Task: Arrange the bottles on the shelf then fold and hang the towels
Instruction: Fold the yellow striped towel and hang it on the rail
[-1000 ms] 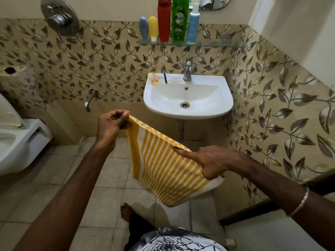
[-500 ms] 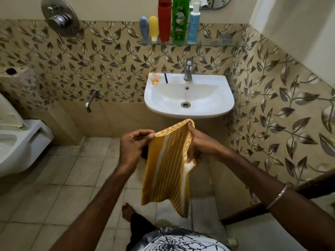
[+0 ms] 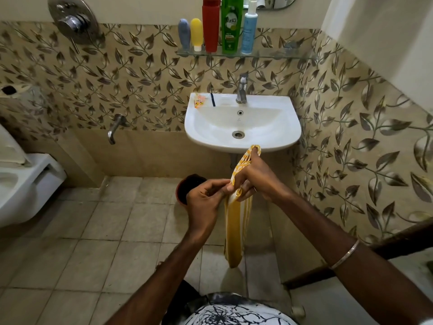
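Both our hands, left hand (image 3: 206, 202) and right hand (image 3: 255, 178), pinch the yellow-and-white striped cloth towel (image 3: 234, 228); we should align its edges squarely before hanging

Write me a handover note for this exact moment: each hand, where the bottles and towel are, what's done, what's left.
Left hand: pinches the towel at its top edge.
Right hand: grips the towel's upper fold, just below the sink rim.
Towel: yellow striped, folded into a narrow strip, hanging down from both hands above the floor.
Bottles: five, upright in a row on the glass shelf.
Done: bottles arranged; this towel mostly folded.
Left: finish the fold and hang it. No towel rail or other towels are in view.
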A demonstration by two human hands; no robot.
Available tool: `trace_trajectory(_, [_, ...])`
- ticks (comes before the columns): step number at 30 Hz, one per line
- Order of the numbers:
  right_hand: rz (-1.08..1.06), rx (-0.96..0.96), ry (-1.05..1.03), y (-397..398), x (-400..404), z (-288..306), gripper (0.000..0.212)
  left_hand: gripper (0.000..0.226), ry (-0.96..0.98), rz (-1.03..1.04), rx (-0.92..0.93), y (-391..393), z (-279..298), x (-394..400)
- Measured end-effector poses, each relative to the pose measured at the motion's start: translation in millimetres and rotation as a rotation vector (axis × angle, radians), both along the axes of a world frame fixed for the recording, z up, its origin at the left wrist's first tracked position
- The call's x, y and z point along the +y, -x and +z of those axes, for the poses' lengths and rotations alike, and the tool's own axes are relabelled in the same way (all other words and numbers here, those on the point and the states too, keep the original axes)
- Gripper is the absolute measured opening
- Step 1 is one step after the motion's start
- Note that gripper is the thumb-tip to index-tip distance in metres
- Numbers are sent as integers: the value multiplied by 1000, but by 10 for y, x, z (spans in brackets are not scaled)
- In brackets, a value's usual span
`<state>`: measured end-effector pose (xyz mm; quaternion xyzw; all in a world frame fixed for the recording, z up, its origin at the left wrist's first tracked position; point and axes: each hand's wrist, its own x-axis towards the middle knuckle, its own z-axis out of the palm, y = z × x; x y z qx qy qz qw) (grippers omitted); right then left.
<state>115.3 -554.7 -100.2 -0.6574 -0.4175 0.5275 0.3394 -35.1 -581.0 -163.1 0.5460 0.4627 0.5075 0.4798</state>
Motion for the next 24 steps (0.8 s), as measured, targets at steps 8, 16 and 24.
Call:
trace_trajectory(8, [-62,63,-72,-89,-36,108,67,44,-229,-70,212,-51,45,85])
trace_trajectory(16, [-32,-801,-380,-412,31,-217,50,24,-184,-30,122,145,296,289])
trace_trajectory(24, [-16,-222,-438,-597,35,-165,62,21,-170,-24,61,458,389,539])
